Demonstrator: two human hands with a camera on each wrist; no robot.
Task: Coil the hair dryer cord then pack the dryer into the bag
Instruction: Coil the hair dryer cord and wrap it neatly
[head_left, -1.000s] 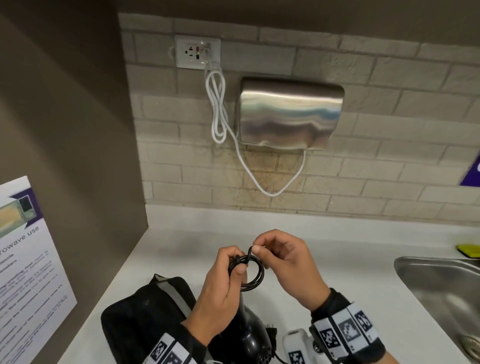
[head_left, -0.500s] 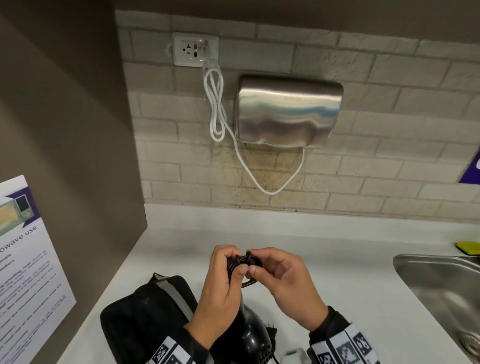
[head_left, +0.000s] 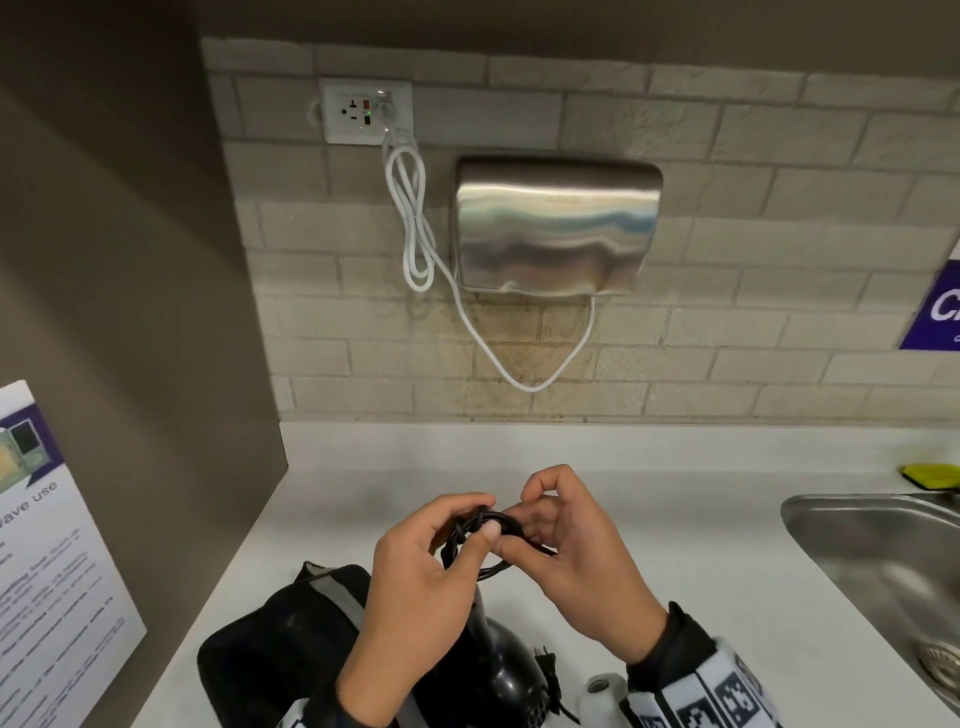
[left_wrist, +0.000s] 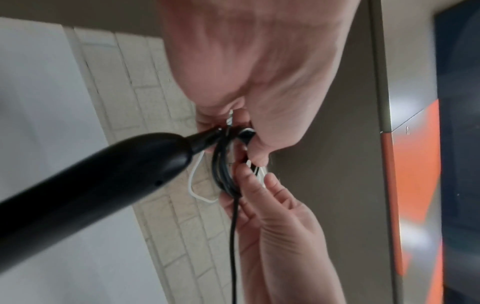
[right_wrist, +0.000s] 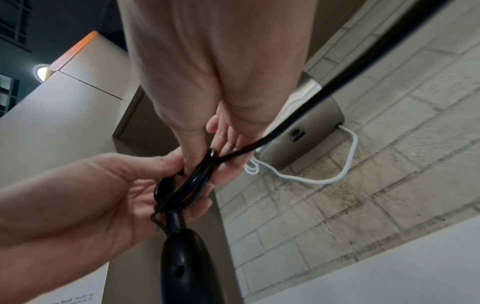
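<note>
Head view: my highest vantage, looking forward and down over the counter to the brick wall; both hands low in frame.
Left wrist view: I look along the left hand, very close, toward the brick wall.
Right wrist view: I look steeply up past the right hand, very close.
Shared by all: coiled cord, hand dryer.
</note>
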